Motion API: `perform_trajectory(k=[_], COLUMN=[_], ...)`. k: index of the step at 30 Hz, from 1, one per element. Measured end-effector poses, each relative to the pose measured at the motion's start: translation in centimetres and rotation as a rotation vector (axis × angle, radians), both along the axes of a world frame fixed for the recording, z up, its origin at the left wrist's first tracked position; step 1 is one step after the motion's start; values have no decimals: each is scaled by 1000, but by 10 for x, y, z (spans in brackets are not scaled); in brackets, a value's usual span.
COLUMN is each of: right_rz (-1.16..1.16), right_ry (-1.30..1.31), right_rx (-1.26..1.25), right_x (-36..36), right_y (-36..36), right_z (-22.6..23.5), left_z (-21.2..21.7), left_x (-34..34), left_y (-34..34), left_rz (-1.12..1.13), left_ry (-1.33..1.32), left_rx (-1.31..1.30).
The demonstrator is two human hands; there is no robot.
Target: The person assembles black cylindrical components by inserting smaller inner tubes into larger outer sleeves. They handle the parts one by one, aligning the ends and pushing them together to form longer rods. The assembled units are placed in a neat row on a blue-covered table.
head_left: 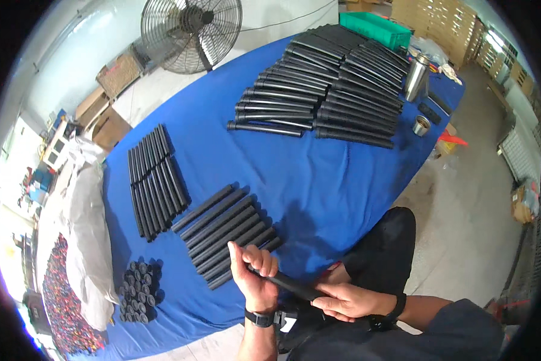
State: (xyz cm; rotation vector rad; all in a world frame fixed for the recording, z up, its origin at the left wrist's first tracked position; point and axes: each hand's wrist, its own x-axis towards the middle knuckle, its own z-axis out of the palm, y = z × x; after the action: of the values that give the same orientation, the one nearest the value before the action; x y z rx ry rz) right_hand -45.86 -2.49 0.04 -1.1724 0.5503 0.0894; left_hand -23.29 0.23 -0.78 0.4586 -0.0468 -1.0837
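Observation:
A black tube slants between my two hands over the near edge of the table. My left hand is closed around its upper left end, with the thumb pointing up. My right hand grips the lower right end, fingers wrapped about it. Just beyond my left hand, a row of black tubes lies side by side on the blue cloth. Several small round black caps stand clustered to the left of that row. Both tube ends are partly hidden by my fingers.
Farther left lies another bundle of tubes. A large stack of capped black tubes fills the far right, before a green bin. A steel flask and a metal cup stand beside it. A fan stands behind the table.

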Motion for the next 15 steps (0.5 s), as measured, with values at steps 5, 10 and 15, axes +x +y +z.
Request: perform_trajectory(k=[5, 10, 15], right_rz=[3, 13, -167], right_ry=[-22, 23, -141], right_rx=[-151, -242, -1053], right_x=[0, -3, 1], right_y=[2, 2, -2], right_z=[-6, -6, -7], left_z=[-1, -13, -6], left_x=[-2, -3, 3], left_y=[-4, -1, -2], left_rz=[19, -12, 25], left_ry=[-28, -77, -118], left_rx=[102, 178, 233])
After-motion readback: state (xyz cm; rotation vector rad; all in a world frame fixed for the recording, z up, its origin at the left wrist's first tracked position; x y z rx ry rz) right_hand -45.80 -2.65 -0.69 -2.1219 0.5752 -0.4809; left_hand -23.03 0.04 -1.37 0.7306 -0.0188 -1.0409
